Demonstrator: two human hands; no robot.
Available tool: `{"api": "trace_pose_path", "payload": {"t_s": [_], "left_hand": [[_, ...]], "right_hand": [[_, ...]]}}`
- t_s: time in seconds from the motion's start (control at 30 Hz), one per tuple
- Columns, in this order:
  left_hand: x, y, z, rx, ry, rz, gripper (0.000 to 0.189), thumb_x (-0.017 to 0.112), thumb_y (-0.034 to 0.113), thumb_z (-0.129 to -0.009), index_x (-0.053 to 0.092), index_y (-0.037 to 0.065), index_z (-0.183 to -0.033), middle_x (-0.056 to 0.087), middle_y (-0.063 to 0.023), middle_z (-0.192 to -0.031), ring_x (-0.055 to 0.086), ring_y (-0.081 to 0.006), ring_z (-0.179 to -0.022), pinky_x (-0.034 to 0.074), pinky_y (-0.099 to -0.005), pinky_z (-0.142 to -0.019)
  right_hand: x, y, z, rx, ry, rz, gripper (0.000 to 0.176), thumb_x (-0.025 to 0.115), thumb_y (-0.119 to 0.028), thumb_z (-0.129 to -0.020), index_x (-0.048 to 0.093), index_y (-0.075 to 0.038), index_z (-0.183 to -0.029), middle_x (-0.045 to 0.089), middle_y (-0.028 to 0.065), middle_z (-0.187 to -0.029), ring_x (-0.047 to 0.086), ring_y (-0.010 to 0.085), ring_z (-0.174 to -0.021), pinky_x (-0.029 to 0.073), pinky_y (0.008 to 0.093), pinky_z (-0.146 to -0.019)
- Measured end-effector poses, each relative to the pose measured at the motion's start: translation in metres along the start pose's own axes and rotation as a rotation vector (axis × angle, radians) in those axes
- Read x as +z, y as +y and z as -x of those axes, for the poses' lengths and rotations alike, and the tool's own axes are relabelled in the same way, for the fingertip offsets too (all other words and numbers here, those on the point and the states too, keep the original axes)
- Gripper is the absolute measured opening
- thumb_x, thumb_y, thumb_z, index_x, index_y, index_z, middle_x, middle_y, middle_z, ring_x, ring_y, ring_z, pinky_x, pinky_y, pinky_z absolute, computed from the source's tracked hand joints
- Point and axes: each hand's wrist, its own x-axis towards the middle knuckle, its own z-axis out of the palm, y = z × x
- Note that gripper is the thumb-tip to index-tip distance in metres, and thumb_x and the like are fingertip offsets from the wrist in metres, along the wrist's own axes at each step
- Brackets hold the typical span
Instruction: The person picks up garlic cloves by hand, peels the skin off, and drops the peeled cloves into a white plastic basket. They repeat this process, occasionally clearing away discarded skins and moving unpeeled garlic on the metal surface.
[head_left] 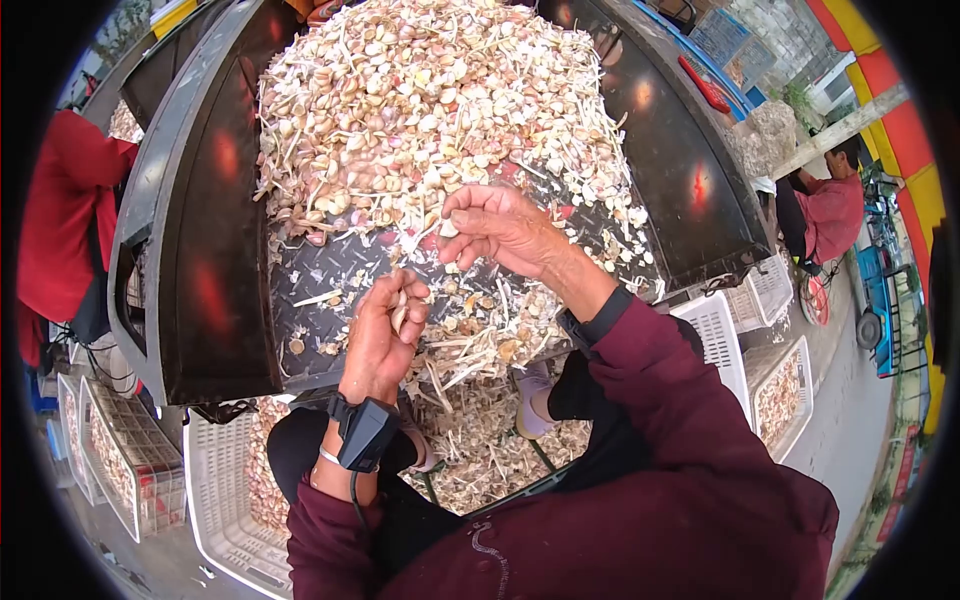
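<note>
My left hand (381, 336), palm turned up, is closed around garlic cloves (400, 312) that show between its curled fingers. Just up and to the right of it, my right hand (508, 236) pinches a small pale garlic clove (448, 229) between thumb and fingers. Both hands are over the near part of a dark metal tray with a raised diamond pattern (325, 265). Beyond them rises a large heap of loose garlic cloves (430, 110), mixed with dry stalks. Broken skins and stalk bits (500, 335) lie along the tray's front edge.
High black side walls (680, 170) flank the tray. A white plastic crate (222, 500) with cloves stands at the lower left, another crate (715, 335) at the right. Garlic waste (490, 450) covers the ground between my feet. People in red (85, 200) sit on both sides.
</note>
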Motion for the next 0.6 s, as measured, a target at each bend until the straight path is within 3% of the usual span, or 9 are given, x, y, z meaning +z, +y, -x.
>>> {"api": "trace_pose_path", "payload": {"t_s": [0.13,0.23,0.27,0.3,0.33,0.37,0.4,0.47,0.6], "left_hand": [[-0.001,0.000,-0.001,0.003,0.006,-0.003,0.020,0.056,0.018,-0.093,0.055,0.000,-0.100,0.061,-0.0088,-0.083,0.053,-0.0115,-0.059,0.036,-0.0193,-0.043],[0.038,0.004,0.023,0.119,0.170,-0.001,0.019,0.057,0.018,-0.093,0.057,0.000,-0.099,0.061,-0.0080,-0.082,0.053,-0.0110,-0.059,0.037,-0.0191,-0.044],[-0.031,-0.021,-0.020,-0.015,0.011,-0.087,0.017,0.057,0.018,-0.093,0.057,0.002,-0.097,0.061,-0.0079,-0.081,0.054,-0.0109,-0.059,0.037,-0.0191,-0.043],[-0.024,-0.016,-0.018,-0.039,0.020,-0.022,0.016,0.057,0.018,-0.093,0.057,0.002,-0.096,0.061,-0.0078,-0.080,0.054,-0.0110,-0.059,0.036,-0.0193,-0.043],[-0.011,-0.007,-0.010,-0.062,0.031,0.045,0.015,0.056,0.017,-0.094,0.056,0.002,-0.095,0.062,-0.0078,-0.080,0.055,-0.0111,-0.059,0.036,-0.0194,-0.042],[0.000,0.002,0.002,-0.049,-0.005,-0.024,0.014,0.055,0.017,-0.095,0.056,0.003,-0.094,0.062,-0.0079,-0.080,0.055,-0.0111,-0.058,0.035,-0.0192,-0.041],[0.000,0.001,0.002,-0.041,-0.003,-0.019,0.014,0.055,0.017,-0.095,0.056,0.003,-0.094,0.062,-0.0079,-0.080,0.055,-0.0111,-0.058,0.035,-0.0192,-0.041],[0.000,-0.001,0.002,0.002,-0.017,-0.053,0.015,0.053,0.020,-0.096,0.055,0.005,-0.097,0.061,-0.0049,-0.081,0.051,-0.0082,-0.059,0.035,-0.0194,-0.042],[-0.001,-0.003,0.001,0.006,-0.029,-0.013,0.013,0.054,0.016,-0.095,0.056,0.003,-0.096,0.062,-0.0079,-0.080,0.055,-0.0110,-0.058,0.035,-0.0184,-0.041]], "right_hand": [[0.054,-0.017,0.016,-0.043,-0.181,-0.152,0.022,0.061,-0.014,-0.093,0.053,0.002,-0.105,0.066,0.0138,-0.085,0.071,0.0243,-0.073,0.057,0.0266,-0.051],[0.114,-0.048,0.044,-0.076,-0.340,-0.191,0.020,0.061,-0.010,-0.092,0.051,0.002,-0.104,0.066,0.0236,-0.086,0.069,0.0269,-0.060,0.054,0.0245,-0.042],[0.137,-0.062,0.058,-0.064,-0.387,-0.244,0.019,0.066,-0.009,-0.088,0.053,0.003,-0.097,0.065,0.0245,-0.084,0.069,0.0274,-0.059,0.052,0.0237,-0.041],[0.154,-0.070,0.069,-0.053,-0.467,-0.283,0.019,0.070,-0.008,-0.085,0.055,0.004,-0.085,0.065,0.0241,-0.081,0.069,0.0263,-0.058,0.052,0.0268,-0.042],[0.168,-0.067,0.071,-0.233,-0.595,-0.339,0.018,0.071,-0.004,-0.083,0.056,0.003,-0.076,0.064,0.0205,-0.074,0.063,0.0243,-0.049,0.047,0.0290,-0.039],[0.176,-0.064,0.063,-0.554,-0.710,-0.213,0.022,0.062,-0.001,-0.086,0.052,0.000,-0.067,0.057,0.0122,-0.061,0.051,0.0225,-0.039,0.039,0.0310,-0.036],[0.174,-0.065,0.066,-0.627,-0.819,0.178,0.015,0.074,-0.013,-0.082,0.063,-0.003,-0.083,0.065,0.0045,-0.073,0.062,0.0097,-0.062,0.039,0.0238,-0.048],[0.183,-0.004,0.072,-0.999,-0.869,-0.255,0.011,0.070,0.000,-0.080,0.066,0.009,-0.074,0.061,0.0183,-0.067,0.053,0.0200,-0.042,0.043,0.0250,-0.039],[0.203,-0.050,0.063,-1.230,-0.785,-0.417,0.014,0.061,0.008,-0.084,0.065,0.011,-0.071,0.060,0.0224,-0.068,0.053,0.0203,-0.041,0.039,0.0252,-0.035]]}}
